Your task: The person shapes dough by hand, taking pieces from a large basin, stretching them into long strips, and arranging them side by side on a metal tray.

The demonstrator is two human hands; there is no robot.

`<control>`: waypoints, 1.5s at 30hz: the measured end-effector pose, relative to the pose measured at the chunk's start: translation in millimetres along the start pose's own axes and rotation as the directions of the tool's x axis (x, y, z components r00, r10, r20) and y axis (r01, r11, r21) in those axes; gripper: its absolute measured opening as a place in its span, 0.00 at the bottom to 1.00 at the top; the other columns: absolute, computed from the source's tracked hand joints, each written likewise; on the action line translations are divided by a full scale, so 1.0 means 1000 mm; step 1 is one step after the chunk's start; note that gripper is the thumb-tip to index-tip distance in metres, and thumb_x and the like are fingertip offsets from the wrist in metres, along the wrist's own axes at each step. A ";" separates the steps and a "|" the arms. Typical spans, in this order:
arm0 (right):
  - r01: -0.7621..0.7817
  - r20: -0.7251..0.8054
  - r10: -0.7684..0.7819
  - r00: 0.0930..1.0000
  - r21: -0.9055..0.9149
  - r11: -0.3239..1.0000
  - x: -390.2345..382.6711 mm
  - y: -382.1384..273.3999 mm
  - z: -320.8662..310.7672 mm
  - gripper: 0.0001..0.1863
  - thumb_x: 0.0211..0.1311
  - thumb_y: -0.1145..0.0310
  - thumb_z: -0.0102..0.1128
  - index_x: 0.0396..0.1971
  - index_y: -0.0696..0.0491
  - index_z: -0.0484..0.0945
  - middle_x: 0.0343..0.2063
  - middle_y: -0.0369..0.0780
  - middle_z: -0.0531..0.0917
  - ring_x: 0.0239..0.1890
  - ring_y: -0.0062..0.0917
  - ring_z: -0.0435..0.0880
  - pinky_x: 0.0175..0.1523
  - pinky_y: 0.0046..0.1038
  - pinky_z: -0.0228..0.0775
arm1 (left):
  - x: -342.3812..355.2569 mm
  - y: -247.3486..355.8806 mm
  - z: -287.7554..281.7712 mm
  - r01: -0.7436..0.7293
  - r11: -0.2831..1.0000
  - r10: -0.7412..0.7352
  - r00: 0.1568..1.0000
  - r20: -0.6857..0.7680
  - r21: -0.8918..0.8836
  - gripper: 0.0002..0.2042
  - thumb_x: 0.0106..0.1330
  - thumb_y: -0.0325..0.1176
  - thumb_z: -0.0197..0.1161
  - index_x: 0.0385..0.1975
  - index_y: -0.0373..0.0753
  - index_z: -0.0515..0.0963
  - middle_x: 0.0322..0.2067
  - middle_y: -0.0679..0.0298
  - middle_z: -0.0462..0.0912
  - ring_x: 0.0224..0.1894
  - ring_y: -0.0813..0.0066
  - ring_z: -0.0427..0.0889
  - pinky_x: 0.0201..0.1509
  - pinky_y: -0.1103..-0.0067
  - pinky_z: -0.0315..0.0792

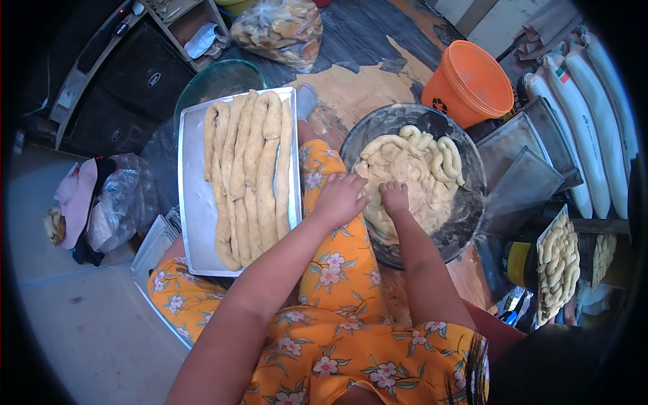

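Note:
My left hand [343, 197] is open, fingers apart and slightly bent, above my leg at the near-left rim of a dark round basin [466, 226]. My right hand [395, 196] is inside that basin, its fingers curled into a mass of pale dough [425, 185]. Looped dough ropes [449, 155] lie along the basin's far right. To my left sits a metal tray [194, 182] with several long, lumpy dough strips [239, 162] laid side by side, some folded over at the far end.
An orange bucket [476, 81] stands behind the basin. Bare trays [516, 175], long white sacks [587, 128] and a filled tray of shaped dough [557, 263] are at the right. A green tub [202, 84], bagged pieces [277, 37] and a wooden shelf unit [182, 17] are at back left.

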State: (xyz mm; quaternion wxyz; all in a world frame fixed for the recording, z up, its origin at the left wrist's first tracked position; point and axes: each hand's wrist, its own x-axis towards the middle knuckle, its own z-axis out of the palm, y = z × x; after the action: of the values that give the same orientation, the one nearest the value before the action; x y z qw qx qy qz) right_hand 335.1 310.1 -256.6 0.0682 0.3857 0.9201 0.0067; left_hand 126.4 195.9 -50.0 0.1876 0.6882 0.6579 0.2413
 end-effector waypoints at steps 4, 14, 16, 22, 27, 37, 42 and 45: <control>-0.115 0.395 0.076 0.916 0.075 0.991 -0.044 -0.006 0.003 0.19 0.53 0.56 0.58 0.43 0.47 0.76 0.38 0.41 0.82 0.51 0.35 0.78 0.57 0.47 0.60 | -0.003 -0.006 0.000 0.020 1.000 -0.020 1.000 -0.008 -0.015 0.19 0.61 0.43 0.58 0.45 0.36 0.76 0.42 0.55 0.79 0.49 0.57 0.75 0.61 0.66 0.59; -0.468 0.542 -0.388 0.746 0.840 0.274 -0.122 0.023 -0.174 0.26 0.43 0.62 0.63 0.44 0.59 0.75 0.35 0.37 0.81 0.39 0.19 0.77 0.45 0.24 0.69 | -0.001 -0.002 0.005 0.025 0.995 -0.032 0.997 0.076 0.094 0.19 0.58 0.43 0.60 0.46 0.38 0.76 0.42 0.57 0.79 0.50 0.59 0.75 0.61 0.67 0.58; -0.355 0.366 -0.356 0.860 0.930 0.097 -0.120 0.038 -0.210 0.25 0.43 0.63 0.62 0.44 0.59 0.76 0.35 0.37 0.80 0.39 0.19 0.77 0.45 0.23 0.69 | 0.002 0.011 0.003 -0.154 0.985 0.136 0.971 0.195 0.082 0.23 0.55 0.40 0.63 0.51 0.39 0.73 0.46 0.57 0.78 0.51 0.60 0.76 0.60 0.68 0.61; -0.050 0.024 -0.147 0.989 0.983 -0.175 -0.071 0.041 -0.272 0.25 0.46 0.63 0.63 0.46 0.58 0.73 0.32 0.35 0.78 0.34 0.19 0.77 0.41 0.23 0.70 | 0.021 0.067 0.008 0.320 0.475 0.172 0.880 0.443 -0.820 0.37 0.52 0.32 0.67 0.64 0.39 0.59 0.56 0.52 0.71 0.60 0.61 0.69 0.62 0.71 0.64; -0.307 0.315 -0.007 0.949 0.919 -0.249 -0.033 0.052 -0.202 0.29 0.56 0.66 0.59 0.57 0.56 0.62 0.31 0.38 0.78 0.19 0.18 0.75 0.22 0.19 0.69 | 0.005 0.021 0.032 0.188 0.774 -0.154 0.982 0.108 -0.604 0.37 0.57 0.30 0.64 0.66 0.36 0.54 0.65 0.51 0.57 0.66 0.63 0.60 0.65 0.74 0.61; -0.626 0.201 0.622 0.757 0.494 0.603 -0.047 -0.079 0.040 0.46 0.59 0.43 0.51 0.67 0.59 0.49 0.69 0.54 0.47 0.71 0.48 0.43 0.67 0.60 0.37 | 0.000 0.013 0.018 0.286 0.188 -0.231 0.943 0.241 -0.940 0.33 0.65 0.33 0.58 0.68 0.39 0.49 0.67 0.55 0.52 0.65 0.61 0.61 0.65 0.70 0.59; -0.222 0.173 0.173 0.970 0.326 0.919 -0.079 -0.063 0.031 0.40 0.59 0.51 0.54 0.68 0.48 0.51 0.68 0.51 0.51 0.68 0.47 0.52 0.68 0.57 0.37 | 0.002 0.010 0.019 0.294 0.112 -0.220 0.939 0.265 -0.949 0.32 0.66 0.36 0.56 0.68 0.41 0.49 0.67 0.55 0.53 0.64 0.63 0.62 0.63 0.71 0.60; -0.337 0.116 0.319 0.941 0.419 0.843 -0.084 -0.045 0.020 0.33 0.56 0.58 0.58 0.63 0.45 0.62 0.65 0.50 0.57 0.63 0.42 0.62 0.64 0.55 0.47 | -0.005 0.001 0.015 0.287 0.052 -0.263 0.928 0.264 -0.956 0.32 0.67 0.36 0.56 0.68 0.43 0.50 0.66 0.56 0.54 0.64 0.65 0.63 0.63 0.72 0.61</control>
State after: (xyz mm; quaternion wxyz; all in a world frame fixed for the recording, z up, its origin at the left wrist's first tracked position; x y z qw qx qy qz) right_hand 364.3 218.3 -268.8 -0.0020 0.5428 0.8171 -0.1940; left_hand 135.8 192.2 -62.3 0.6433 0.2524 0.4464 0.5685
